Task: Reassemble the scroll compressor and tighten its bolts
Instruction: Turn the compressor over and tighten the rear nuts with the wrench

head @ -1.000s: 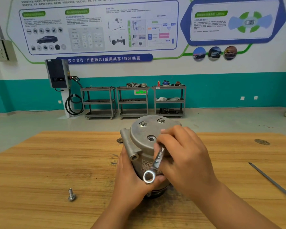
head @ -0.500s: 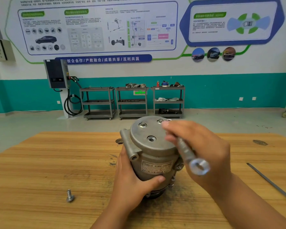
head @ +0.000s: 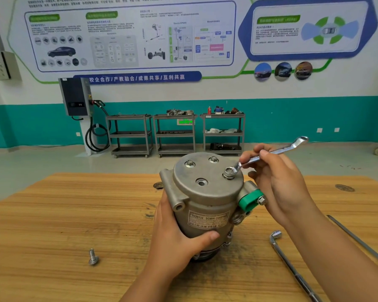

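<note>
Compressor: the scroll compressor (head: 205, 201) stands on end near the middle of the wooden desk (head: 52, 214), close in front of the person. Its body is grey cast metal, with the round flat end cover uppermost. A printed label plate (head: 207, 219) is on the near side, and a green cap (head: 249, 199) with a small bolt sits on a port at its right.
Cover bolts: a far-left bolt (head: 189, 164) and a far bolt (head: 213, 159) sit in the back part of the cover. The right-edge bolt (head: 230, 171) has the wrench's ring end over its head. The near hole (head: 201, 182) shows open.
Left hand: the left hand (head: 175, 238) wraps the lower left of the body, with the thumb laid across the front below the label. The fingers curl round behind, out of sight.
Right hand: the right hand (head: 277, 177) pinches the shaft of the wrench (head: 271, 152) between thumb and fingertips, just right of the cover. The wrench's other ring end sticks out up and to the right, past the hand.
Loose bolt: a flanged loose bolt (head: 93, 257) stands head-down on the desk, left of the compressor and well apart from it.
Other tools: an L-shaped socket wrench (head: 292, 264) lies on the desk beside the right forearm, with its socket end toward the compressor. A thin metal rod (head: 358, 238) lies farther right.
In the way: the left hand hides the lower left of the body, and the right forearm covers the desk to the compressor's right.
Background: three metal carts (head: 175, 134) stand along a teal-and-white wall, with a wall charger box (head: 75, 97) and its cable to their left and printed boards above.
</note>
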Available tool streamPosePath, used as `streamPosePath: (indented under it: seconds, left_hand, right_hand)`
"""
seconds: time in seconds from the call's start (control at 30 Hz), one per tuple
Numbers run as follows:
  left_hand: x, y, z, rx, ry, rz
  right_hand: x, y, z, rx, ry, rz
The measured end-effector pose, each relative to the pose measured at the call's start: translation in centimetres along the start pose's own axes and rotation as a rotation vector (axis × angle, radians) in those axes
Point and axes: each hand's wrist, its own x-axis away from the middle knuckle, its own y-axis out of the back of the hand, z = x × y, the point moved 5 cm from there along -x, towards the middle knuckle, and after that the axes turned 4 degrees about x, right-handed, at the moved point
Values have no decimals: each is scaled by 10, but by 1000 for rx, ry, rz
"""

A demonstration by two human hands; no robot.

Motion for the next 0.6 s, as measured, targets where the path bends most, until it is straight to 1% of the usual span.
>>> streamPosePath:
  seconds: [0.07,0.13,0.23,0.33,0.4,0.43,0.53,0.6]
  left_hand:
    - [0,0,0,2,-1,1]
    - [1,0,0,4,-3,3]
    - [1,0,1,10,-2,-1]
    - [0,0,1,14,-1,-3]
    - [1,0,1,15,-1,-4]
    - [1,0,0,16,-5,-7]
    - [0,0,-1,14,-12,-10]
    - [0,-1,0,23,-12,-1]
  right_hand:
    - [1,-1,-12,-157,-79,-18]
    - [5,-3,-18,-286,-80,-34]
    - [10,-3,-16,-326,35,-5]
    - [12,-2,-10,-238,170,50]
    - [15,-2,-4,-90,319,74]
    - [18,-4,0,31,428,89]
    - [36,-17,11,527,843,165]
    - [46,-24,12,796,1046,155]
